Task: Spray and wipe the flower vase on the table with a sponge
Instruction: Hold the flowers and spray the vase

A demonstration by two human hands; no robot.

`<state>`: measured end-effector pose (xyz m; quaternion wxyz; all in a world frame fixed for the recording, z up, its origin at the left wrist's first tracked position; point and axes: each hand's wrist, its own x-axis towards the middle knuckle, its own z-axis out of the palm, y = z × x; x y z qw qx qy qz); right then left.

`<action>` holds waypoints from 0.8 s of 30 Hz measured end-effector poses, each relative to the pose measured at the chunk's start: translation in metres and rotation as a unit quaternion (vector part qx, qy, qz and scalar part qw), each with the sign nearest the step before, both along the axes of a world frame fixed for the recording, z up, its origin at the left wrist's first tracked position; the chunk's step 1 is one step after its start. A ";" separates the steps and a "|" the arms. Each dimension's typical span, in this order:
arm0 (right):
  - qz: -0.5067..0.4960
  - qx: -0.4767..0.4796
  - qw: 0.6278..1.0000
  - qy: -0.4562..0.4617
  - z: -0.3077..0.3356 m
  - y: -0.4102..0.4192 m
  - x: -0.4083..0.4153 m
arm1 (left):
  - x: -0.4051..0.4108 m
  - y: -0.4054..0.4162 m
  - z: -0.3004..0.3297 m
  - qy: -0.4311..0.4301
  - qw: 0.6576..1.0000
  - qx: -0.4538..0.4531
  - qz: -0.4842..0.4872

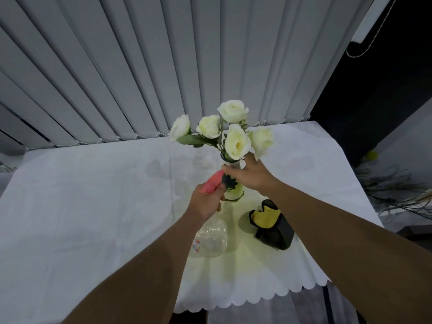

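One white cloth (93, 206) covers the worktop, with grey vertical blinds (117, 66) behind it. Near its middle stands the flower vase (233, 191), upright, holding white roses (237, 141). Right hand (251, 175) has its fingers wrapped around the vase neck. Left hand (207, 203) has its fingers closed on a clear spray bottle (211, 237), pink nozzle just beside the vase. Yellow-and-black sponge (271, 223) lies near the vase base.

My right hand (251, 175) grips the vase (232, 183) at its neck while my left hand (207, 202) aims the spray bottle (211, 237) at it; the sponge (272, 224) lies just beside on the surface (93, 195).
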<state>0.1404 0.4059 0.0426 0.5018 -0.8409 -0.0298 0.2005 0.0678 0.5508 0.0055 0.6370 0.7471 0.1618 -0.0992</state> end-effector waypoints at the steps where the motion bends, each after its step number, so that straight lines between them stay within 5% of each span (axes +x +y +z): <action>1: -0.012 0.009 1.000 0.003 0.001 0.001 -0.002 | -0.001 0.000 -0.001 0.002 1.000 -0.003 0.001; 24: -0.020 0.086 0.995 0.035 0.021 0.002 -0.018 | -0.012 0.001 -0.001 0.016 1.000 -0.006 -0.002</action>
